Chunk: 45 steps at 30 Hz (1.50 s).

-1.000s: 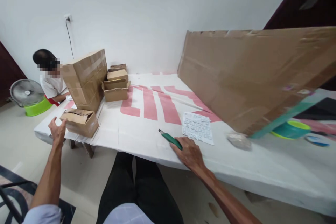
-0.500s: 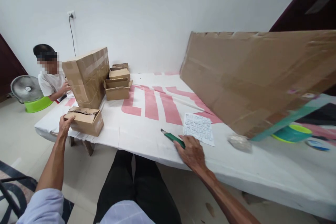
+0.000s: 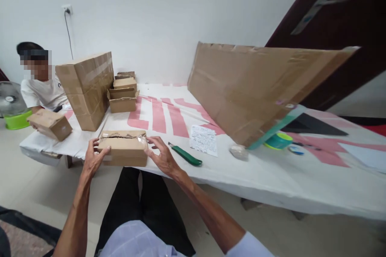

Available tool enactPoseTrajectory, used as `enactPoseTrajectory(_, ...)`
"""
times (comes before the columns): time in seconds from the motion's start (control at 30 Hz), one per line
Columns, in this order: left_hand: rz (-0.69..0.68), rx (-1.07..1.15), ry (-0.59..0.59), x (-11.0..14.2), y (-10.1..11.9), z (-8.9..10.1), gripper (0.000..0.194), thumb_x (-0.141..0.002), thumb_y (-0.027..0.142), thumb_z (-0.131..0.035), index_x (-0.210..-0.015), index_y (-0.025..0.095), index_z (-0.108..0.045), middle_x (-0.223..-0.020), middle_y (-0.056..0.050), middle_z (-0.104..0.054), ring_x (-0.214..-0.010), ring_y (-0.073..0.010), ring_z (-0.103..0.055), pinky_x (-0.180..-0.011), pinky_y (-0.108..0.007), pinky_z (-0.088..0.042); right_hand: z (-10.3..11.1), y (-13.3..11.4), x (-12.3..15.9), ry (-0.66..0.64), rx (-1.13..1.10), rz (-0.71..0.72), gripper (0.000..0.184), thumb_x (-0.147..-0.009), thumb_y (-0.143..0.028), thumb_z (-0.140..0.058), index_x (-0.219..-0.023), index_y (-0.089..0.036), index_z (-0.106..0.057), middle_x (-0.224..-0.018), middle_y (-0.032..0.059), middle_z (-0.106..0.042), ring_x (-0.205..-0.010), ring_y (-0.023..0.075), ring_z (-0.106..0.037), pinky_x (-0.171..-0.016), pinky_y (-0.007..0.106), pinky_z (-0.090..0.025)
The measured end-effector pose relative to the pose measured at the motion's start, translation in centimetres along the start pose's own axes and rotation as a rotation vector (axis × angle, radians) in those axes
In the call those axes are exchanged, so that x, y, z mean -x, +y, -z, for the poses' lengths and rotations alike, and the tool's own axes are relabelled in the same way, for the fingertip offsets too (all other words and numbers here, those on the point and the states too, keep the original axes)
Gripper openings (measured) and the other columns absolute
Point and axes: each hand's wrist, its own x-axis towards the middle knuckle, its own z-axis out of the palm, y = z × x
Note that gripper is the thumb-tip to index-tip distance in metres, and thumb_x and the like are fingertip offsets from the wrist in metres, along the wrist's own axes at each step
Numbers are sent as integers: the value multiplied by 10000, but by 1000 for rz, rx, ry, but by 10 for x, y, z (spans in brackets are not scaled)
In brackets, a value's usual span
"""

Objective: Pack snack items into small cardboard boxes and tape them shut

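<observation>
A small cardboard box (image 3: 123,153) sits at the table's front edge, a ragged slit running along its top. My left hand (image 3: 94,156) grips its left end, thumb on the near top edge. At the opposite end, my right hand (image 3: 161,156) has its fingers and thumb against the box, so both hands hold it between them. To the right of that hand lies a green utility knife (image 3: 186,156) on the white cloth, its tip pointing up and left.
A person (image 3: 44,84) at the left has a hand on another cardboard box (image 3: 52,124). Taped boxes (image 3: 87,88) stand stacked nearby, with open boxes (image 3: 123,102) behind. Rightward are a marked paper sheet (image 3: 203,139), a clear lump (image 3: 239,151), tape rolls (image 3: 279,140) and a large cardboard sheet (image 3: 241,84).
My right hand has put the utility knife down and moved left onto the box. The small box is now squarely before me. Another box has appeared by the person at the left.
</observation>
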Motion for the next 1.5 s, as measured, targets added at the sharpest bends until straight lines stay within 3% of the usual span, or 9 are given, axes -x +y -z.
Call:
enactPoseTrajectory(0.17, -108, 30, -136, -7, -6, 2, 742, -715, 567, -852, -1339, 275, -577, -1371, -111, -610, -1217, -312, -633, -842, -387, -598, 4, -2, -4, 9, 14, -47, 376, -954, -471, -672, -1274, -275, -702, -1237, 106, -655, -1075, 258, -672, -848, 420, -621)
enactPoseTrajectory(0.33, -167, 138, -256, -27, -12, 7, 734, -622, 492, -918, -1246, 261, -607, -1580, -129, -511, -1471, -377, -482, -1106, -476, -503, 4, 3, -5, -7, 1, -70, 339, -927, -446, -688, -1206, -257, -718, -1172, 93, -659, -1022, 241, -667, -828, 407, -613)
enactPoseTrajectory(0.43, -164, 182, -317, -31, -7, 5, 718, -601, 464, -919, -1208, 239, -609, -1543, -131, -556, -1459, -369, -498, -1200, -480, -423, 3, 0, -7, -10, 0, -76, 309, -919, -444, -689, -1163, -257, -720, -1160, 85, -658, -1019, 236, -660, -823, 398, -608)
enactPoseTrajectory(0.53, -163, 152, -330, -30, -4, 3, 708, -594, 448, -916, -1201, 234, -622, -1477, -119, -592, -1417, -349, -532, -1183, -448, -446, 4, -2, -9, -4, -5, -89, 288, -903, -460, -697, -1100, -252, -720, -1133, 77, -650, -1007, 231, -658, -819, 394, -604)
enactPoseTrajectory(0.67, -203, 79, -299, -23, -9, 2, 685, -570, 443, -936, -1164, 244, -660, -1495, -109, -517, -1436, -335, -499, -1135, -409, -484, 12, -3, -9, -10, -29, -110, 296, -889, -494, -705, -1061, -253, -715, -1117, 69, -648, -1035, 234, -660, -828, 388, -607)
enactPoseTrajectory(0.93, -201, 47, -355, -2, 6, 3, 690, -620, 411, -913, -1230, 267, -626, -1577, -107, -442, -1471, -349, -453, -1080, -424, -509, 23, -4, -8, -31, -41, -139, 241, -855, -422, -717, -1001, -230, -702, -1139, 71, -639, -1025, 231, -665, -852, 402, -613)
enactPoseTrajectory(1.13, -227, 32, -382, 8, 11, 2, 631, -642, 432, -899, -1194, 266, -642, -1485, -90, -501, -1434, -362, -474, -1083, -450, -514, 27, -7, -6, -40, -85, -164, 215, -820, -395, -723, -959, -234, -688, -1122, 59, -644, -1036, 228, -660, -871, 395, -613)
enactPoseTrajectory(1.33, -271, 35, -410, 15, 3, 0, 796, -621, 410, -927, -1342, 293, -610, -1514, -106, -460, -1453, -360, -447, -1108, -470, -500, 28, 4, -4, -9, -122, -219, 300, -786, -472, -732, -952, -227, -685, -1153, 65, -647, -1063, 240, -643, -874, 379, -589)
enactPoseTrajectory(1.5, -385, -12, -464, 26, 13, -5, 912, -637, 369, -939, -1467, 300, -568, -1561, -139, -441, -1476, -401, -422, -1176, -555, -441, 43, 18, -4, 27, -117, -315, 327, -756, -494, -718, -926, -214, -727, -1116, 80, -708, -1050, 267, -645, -916, 395, -548)
